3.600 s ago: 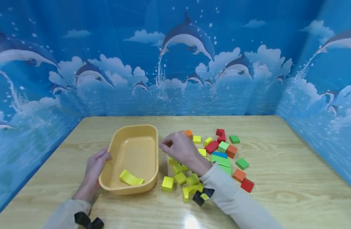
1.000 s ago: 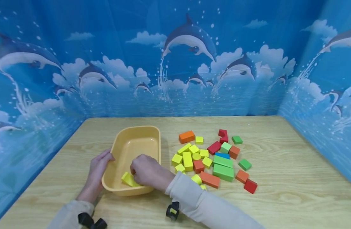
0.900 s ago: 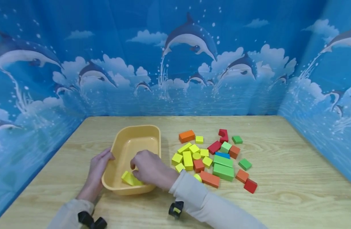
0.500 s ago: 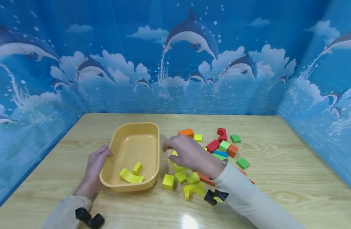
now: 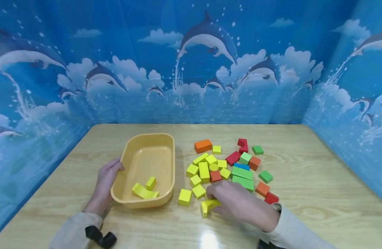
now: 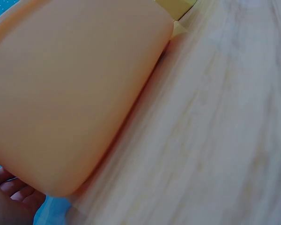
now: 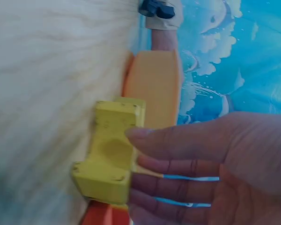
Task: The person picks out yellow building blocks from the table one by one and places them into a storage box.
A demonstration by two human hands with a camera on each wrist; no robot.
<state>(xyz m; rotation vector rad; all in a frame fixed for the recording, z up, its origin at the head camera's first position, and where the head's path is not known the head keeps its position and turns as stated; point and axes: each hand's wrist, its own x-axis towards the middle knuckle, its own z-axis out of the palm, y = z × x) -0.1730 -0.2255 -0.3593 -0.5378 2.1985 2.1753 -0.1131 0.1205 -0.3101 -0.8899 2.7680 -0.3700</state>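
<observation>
My left hand point(image 5: 104, 180) grips the left side of a tan plastic basin point(image 5: 174, 160), thumb at the rim. Inside the basin lie a curved yellow block point(image 5: 143, 192) and a small yellow block point(image 5: 151, 183). At the near edge of the block pile, my right hand point(image 5: 242, 204) pinches a yellow arch block point(image 5: 205, 207). In the right wrist view, the thumb lies on one side of the arch block point(image 7: 112, 136) and the fingers are on the other. That hand's palm hides part of the pile in the head view.
Several yellow blocks point(image 5: 204, 172) cluster right of the basin, one yellow cube point(image 5: 185, 197) close to its wall. Green blocks point(image 5: 242, 173), red blocks point(image 5: 233, 158) and orange blocks point(image 5: 203, 146) lie farther right and back. A dolphin-print curtain point(image 5: 191, 69) borders the wooden table.
The small yellow block went into the basin beside the curved one. My right hand then left the basin, passed over the yellow blocks and came down nearer me onto the arch block.
</observation>
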